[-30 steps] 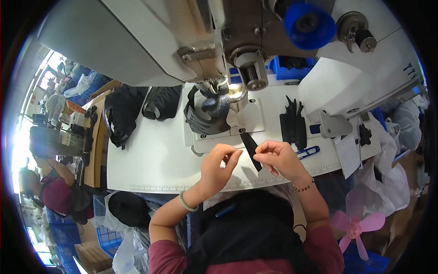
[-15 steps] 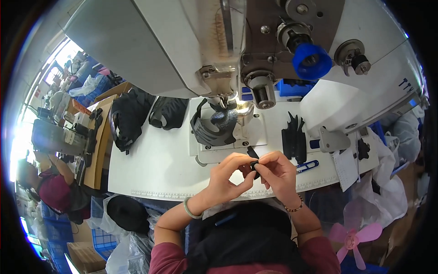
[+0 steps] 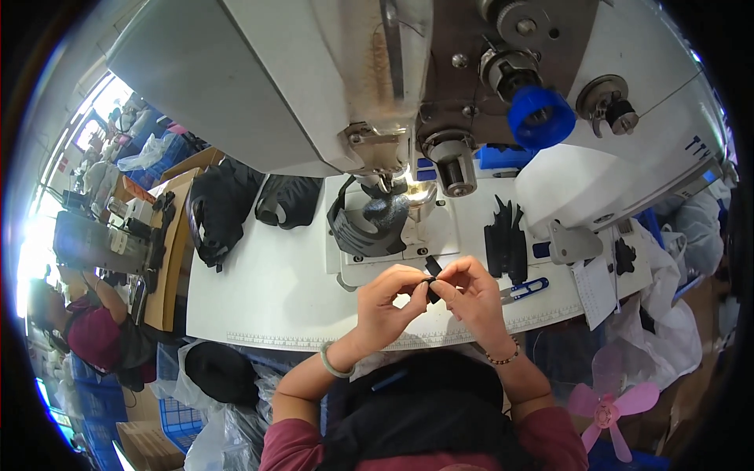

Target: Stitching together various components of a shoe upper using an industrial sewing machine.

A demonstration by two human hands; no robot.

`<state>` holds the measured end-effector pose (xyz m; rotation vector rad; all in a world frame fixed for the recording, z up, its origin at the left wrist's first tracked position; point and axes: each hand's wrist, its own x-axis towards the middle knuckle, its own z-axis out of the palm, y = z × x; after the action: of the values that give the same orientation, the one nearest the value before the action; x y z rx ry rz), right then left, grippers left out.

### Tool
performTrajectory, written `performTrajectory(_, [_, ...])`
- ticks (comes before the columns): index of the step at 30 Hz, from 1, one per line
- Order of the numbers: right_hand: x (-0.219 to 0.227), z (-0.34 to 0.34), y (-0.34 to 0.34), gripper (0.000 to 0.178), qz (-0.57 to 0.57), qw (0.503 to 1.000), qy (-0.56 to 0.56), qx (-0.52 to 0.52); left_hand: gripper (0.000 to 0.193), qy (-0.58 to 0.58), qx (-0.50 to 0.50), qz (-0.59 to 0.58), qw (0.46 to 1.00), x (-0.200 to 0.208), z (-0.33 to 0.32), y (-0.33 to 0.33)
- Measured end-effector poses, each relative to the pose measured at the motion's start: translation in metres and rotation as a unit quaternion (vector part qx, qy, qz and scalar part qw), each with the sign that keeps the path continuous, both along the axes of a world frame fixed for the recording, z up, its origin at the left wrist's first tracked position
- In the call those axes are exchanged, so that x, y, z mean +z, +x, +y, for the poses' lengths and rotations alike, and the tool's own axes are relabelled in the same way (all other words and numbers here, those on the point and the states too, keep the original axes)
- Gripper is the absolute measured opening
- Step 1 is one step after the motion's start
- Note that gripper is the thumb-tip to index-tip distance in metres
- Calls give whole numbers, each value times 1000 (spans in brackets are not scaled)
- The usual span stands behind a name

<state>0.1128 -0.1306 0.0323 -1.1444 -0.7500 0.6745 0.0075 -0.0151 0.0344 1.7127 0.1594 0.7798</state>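
Between my fingertips, a short black strap (image 3: 433, 269) is pinched above the front part of the white sewing table. My left hand (image 3: 386, 302) grips it from the left with thumb and fingers; my right hand (image 3: 474, 301) pinches it from the other side. Parts of the strap are covered by my fingers. Just beyond, a dark grey and black fabric piece with a curved strap (image 3: 369, 224) sits at the needle area of the sewing machine (image 3: 377, 161). Several black strips (image 3: 505, 243) lie in a bundle to the right of my hands.
Blue-handled thread snips (image 3: 528, 289) lie right of my right hand. Two black fabric pieces (image 3: 224, 206) rest at the table's left. The machine head hangs over the back. A pink fan (image 3: 606, 412) stands at lower right; another person (image 3: 98, 326) works at far left.
Both hands have shifted slightly left and drawn closer together, with the fingertips now meeting on the black strap. The fabric piece at the machine stays put.
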Motion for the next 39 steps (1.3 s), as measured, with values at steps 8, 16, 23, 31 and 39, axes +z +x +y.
performTrajectory(8, [15,1,-13,18,91,994,57,3,8,-161,12,-14,987,13,-6,-5])
performTrajectory(16, [46,-7,15,30,-224,969,-90,54,9,-175,-135,177,959,53,28,-12])
performTrajectory(23, [41,-6,23,30,-512,858,-17,-28,10,-226,-119,140,957,52,25,-9])
performTrajectory(31, [50,6,23,34,-556,831,21,-22,10,-181,-97,161,965,83,34,-12])
performTrajectory(39, [48,70,-5,20,132,990,45,33,10,-140,26,83,986,104,81,6])
